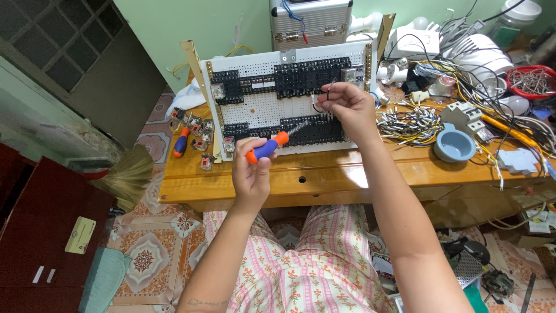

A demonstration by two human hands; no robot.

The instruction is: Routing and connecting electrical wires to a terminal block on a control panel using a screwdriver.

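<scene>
Orange-and-blue screwdriver (pixel 270 145) sits in the left hand (pixel 252 171), fist closed round the handle w/ thumb on top, held just in front of the board (pixel 260 110) and above the table's (pixel 324 174) front edge, not touching either as far as I can tell. Long axis runs low-left to up-right: butt end toward the person, metal shaft and tip aimed at the lower row of black terminal blocks (pixel 315 128), roughly toward the spot under the right hand. Looks parked at the ready rather than engaged; tip seems short of any screw, tho blur on the shaft makes that hard to call. Right hand (pixel 347 104) is up at the board's mid-right, fingertips pinched on a thin black wire (pixel 322 98) that loops down toward the lower blocks; other fingers curled in. Grip is fine and tip-only, prob because the wire is thin and the slots are small. Board stands tilted back on its yellow side brackets, face toward the person, so both rows are reachable from the seat. A 2nd screwdriver (pixel 180 143) lies flat on the table left of the board, near some loose relays (pixel 197 130). Right of the board: a bundle of cut wires (pixel 408 123), a blue bowl (pixel 453 145), and a red bowl (pixel 530 81) of bits farther back.
</scene>
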